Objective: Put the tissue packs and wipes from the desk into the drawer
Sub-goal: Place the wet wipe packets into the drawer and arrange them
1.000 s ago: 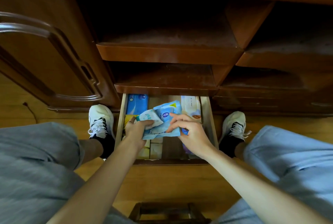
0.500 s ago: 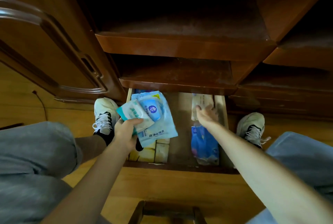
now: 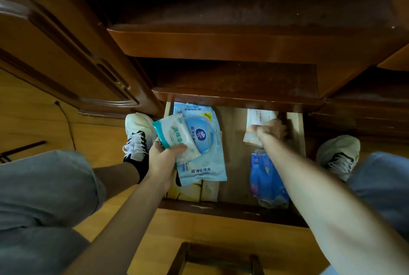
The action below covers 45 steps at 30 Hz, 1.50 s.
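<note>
Two wipes packs (image 3: 194, 142), left hand (image 3: 162, 162)

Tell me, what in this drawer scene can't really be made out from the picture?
All in the head view:
- The back of the drawer is hidden under the shelf above.
- The right hand is motion-blurred, so its grip on the white pack is unclear.
- The blue pack is partly covered by the right forearm.
- The yellow items are mostly hidden by the large wipes pack in the left hand.
- The small pack has print too small to read.
</note>
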### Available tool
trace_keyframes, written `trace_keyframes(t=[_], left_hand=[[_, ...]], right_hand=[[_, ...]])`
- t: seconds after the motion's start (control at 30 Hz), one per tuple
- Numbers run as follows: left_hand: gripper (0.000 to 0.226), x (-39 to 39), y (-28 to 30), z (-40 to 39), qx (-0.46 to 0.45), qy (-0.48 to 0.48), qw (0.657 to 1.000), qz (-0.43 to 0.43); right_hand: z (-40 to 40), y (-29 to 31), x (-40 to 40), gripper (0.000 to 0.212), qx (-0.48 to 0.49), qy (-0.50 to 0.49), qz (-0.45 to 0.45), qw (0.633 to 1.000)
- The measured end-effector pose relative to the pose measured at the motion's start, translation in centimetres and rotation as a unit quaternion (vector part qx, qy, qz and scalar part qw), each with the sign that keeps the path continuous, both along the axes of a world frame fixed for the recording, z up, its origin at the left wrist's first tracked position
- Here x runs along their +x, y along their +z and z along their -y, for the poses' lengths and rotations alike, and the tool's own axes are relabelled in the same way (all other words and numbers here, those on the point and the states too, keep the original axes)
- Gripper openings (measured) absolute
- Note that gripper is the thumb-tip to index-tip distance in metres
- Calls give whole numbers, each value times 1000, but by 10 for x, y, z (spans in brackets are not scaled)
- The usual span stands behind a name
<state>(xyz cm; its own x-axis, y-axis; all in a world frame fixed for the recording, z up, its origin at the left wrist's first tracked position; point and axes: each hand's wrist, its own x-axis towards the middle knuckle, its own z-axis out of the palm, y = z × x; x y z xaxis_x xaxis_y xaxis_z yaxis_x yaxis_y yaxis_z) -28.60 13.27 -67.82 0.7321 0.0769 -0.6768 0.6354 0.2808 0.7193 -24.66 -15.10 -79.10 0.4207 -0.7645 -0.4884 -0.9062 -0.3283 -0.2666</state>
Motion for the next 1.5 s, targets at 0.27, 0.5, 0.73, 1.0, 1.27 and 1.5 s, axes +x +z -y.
trace_keyframes(t=[0.27, 0.5, 0.73, 1.0, 1.27, 1.5], left_hand=[[41, -6, 9, 3, 29, -17, 999, 20], [39, -18, 18, 10, 24, -25, 999, 23], [58, -42, 31, 38, -55, -148, 983, 94], [23, -44, 41, 36, -53, -135, 982, 120], [21, -20, 50, 26, -126, -81, 986, 72], [21, -27, 38, 47, -39, -140, 987, 75]], right_hand=[[5, 41, -25, 29, 348, -74, 127, 926], [19, 94, -103, 65, 550, 25, 115, 827], [-32, 113, -127, 47, 681, -4, 229, 696], [-38, 117, -129, 55, 559, -9, 316, 766], [-43, 114, -129, 57, 486, 24, 353, 799], [-72, 134, -122, 73, 436, 132, 340, 823]])
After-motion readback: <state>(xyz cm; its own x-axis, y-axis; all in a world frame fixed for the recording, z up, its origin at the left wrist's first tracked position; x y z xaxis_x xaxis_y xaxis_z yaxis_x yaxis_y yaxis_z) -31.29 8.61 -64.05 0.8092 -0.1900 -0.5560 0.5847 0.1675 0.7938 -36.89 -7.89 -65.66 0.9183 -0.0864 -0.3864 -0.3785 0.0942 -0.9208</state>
